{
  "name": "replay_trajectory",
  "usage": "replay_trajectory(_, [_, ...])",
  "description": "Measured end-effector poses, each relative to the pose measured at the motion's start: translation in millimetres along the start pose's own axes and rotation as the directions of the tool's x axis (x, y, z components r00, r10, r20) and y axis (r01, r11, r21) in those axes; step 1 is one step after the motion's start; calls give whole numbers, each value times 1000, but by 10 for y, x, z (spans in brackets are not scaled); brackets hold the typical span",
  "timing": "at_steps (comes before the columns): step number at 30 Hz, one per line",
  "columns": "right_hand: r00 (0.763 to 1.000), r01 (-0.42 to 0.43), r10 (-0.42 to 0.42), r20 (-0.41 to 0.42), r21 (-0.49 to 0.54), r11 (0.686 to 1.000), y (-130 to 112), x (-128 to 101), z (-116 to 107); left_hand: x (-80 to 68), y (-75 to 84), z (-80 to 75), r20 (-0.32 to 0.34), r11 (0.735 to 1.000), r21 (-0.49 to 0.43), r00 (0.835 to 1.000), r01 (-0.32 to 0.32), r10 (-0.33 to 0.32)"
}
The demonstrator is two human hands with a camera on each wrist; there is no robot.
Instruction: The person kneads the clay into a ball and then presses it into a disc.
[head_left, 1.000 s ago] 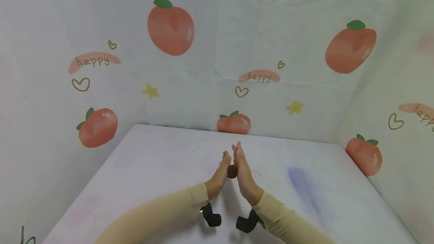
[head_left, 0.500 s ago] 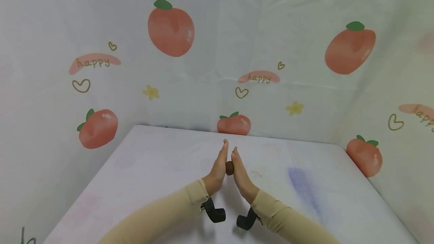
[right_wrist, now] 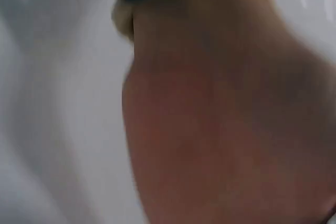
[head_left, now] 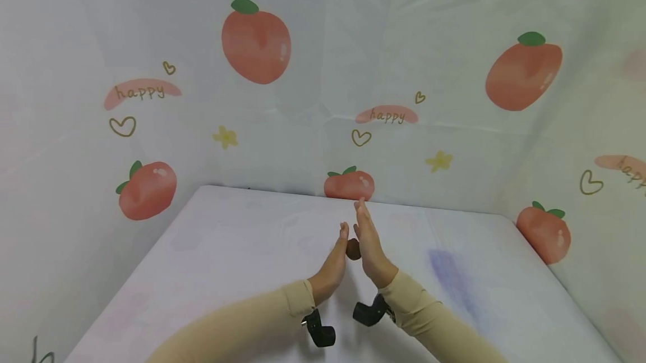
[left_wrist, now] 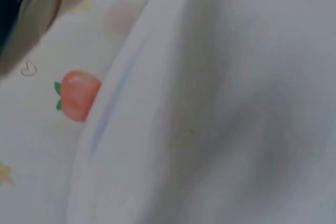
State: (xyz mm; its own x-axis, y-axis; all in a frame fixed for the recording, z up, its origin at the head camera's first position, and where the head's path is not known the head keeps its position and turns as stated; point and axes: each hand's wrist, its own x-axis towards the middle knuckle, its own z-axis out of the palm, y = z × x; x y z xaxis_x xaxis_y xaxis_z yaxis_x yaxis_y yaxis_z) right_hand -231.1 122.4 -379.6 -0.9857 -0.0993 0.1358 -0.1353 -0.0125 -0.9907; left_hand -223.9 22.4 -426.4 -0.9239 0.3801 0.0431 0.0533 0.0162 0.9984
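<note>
Since half a second ago your right hand has slid forward toward the far edge of the table while your left hand has drawn back toward you, so the palms are now offset. Both hands are flat, fingers straight and held together, palms facing each other, and the small brown ball is pressed between them above the middle of the table, nearer its far edge. Only a sliver of the ball shows between the palms. The right wrist view is filled by blurred skin and the left wrist view shows only the tabletop and curtain, so neither adds detail. To roll it well, I'd judge you should keep the pressure light and even, the palms parallel, and the strokes short enough that the ball stays mid-palm and doesn't slip out at the heel.
</note>
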Motion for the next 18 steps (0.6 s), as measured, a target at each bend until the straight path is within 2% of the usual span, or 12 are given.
replay_trajectory(4, [999, -22, 23, -28, 9, 1000, 92, 168, -107, -57, 102, 63, 30, 994, 15, 994, -107, 106])
replay_trajectory(6, [999, -45, 45, -29, -2, 999, 174, 186, -113, -47, 178, 58, 31, 993, -8, 993, -117, 118])
replay_trajectory(12, [994, -94, 99, 54, -86, 992, 377, -43, 35, 104, 308, -88, -76, 996, -78, 996, -43, 37])
replay_trajectory(15, [988, -90, 102, 117, -104, 990, 359, -222, 101, 186, 285, -176, -118, 998, -62, 993, -25, 18])
replay_trajectory(18, [984, -75, 91, 154, -105, 992, 269, -335, 135, 246, 206, -226, -133, 999, -35, 991, 7, -12])
